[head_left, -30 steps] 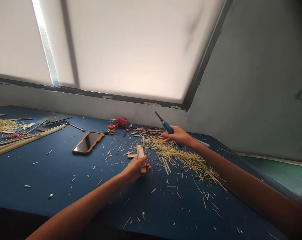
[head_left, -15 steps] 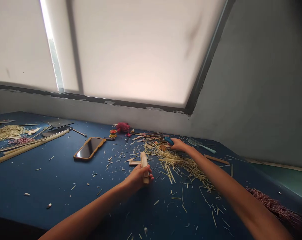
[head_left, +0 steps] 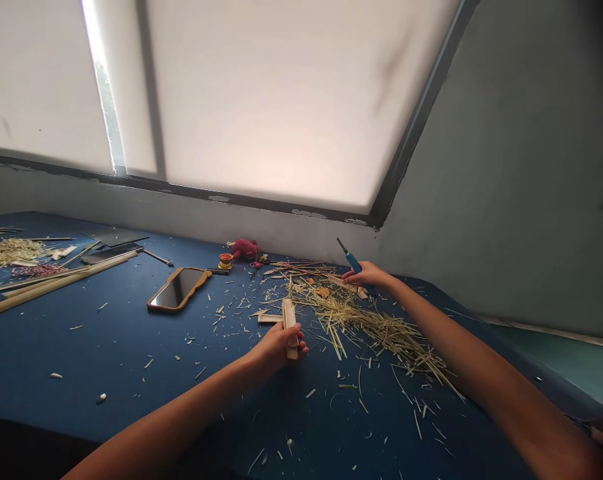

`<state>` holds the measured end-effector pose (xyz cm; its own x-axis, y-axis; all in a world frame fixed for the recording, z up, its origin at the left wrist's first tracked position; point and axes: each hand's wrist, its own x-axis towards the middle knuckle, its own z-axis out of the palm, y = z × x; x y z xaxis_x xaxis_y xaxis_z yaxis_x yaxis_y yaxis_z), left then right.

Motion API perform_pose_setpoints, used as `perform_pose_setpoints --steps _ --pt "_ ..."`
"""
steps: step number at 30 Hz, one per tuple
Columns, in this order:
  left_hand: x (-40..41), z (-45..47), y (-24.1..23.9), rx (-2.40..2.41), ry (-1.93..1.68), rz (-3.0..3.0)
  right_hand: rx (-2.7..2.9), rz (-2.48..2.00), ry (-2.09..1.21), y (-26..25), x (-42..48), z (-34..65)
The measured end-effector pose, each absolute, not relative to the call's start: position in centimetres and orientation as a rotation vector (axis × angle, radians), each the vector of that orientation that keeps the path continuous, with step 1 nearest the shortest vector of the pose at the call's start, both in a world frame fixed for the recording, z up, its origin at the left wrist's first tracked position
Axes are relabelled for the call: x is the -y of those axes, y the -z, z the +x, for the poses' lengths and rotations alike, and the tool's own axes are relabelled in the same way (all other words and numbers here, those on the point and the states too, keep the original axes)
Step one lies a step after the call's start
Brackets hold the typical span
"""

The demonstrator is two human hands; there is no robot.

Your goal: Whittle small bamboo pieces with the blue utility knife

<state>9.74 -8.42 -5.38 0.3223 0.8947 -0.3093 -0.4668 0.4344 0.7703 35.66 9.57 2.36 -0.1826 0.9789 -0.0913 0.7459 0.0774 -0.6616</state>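
My left hand [head_left: 280, 345] is closed around a pale flat strip of wood or bamboo [head_left: 288, 313], held upright, with a second piece showing below the fingers. Another pale strip [head_left: 269, 319] lies just behind that hand. At the back of the table, my right hand [head_left: 368, 275] grips a slim tool with a blue handle [head_left: 352, 262]; its thin dark tip points up and left, and its exact kind is unclear. Beneath those fingers lies a flat light wooden piece [head_left: 350, 287], and I cannot tell whether they touch it. A heap of straw-like shavings [head_left: 376, 327] spreads below the right hand.
A phone in a wavy brown case [head_left: 178, 291] rests left of centre on the blue table [head_left: 146, 360]. Behind it are a small gold pot [head_left: 226, 261] and a dark red item [head_left: 245, 249]. Long bamboo strips [head_left: 66, 283] and more shavings [head_left: 11, 253] lie far left.
My right hand has moved slightly right and turned the blue-handled tool so its tip points up. The right forearm now covers where the green brush lay. My left hand keeps its hold.
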Motion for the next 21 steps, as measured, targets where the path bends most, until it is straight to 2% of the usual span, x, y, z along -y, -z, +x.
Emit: perform_pose_setpoints --steps 11,21 --pt "8.4 9.7 5.4 -0.797 -0.987 0.628 1.557 -1.447 -1.129 -3.9 -5.4 35.5" --pt "7.9 9.6 5.2 -0.752 -1.013 0.566 1.306 -1.192 -1.269 -2.4 -0.7 31.0"
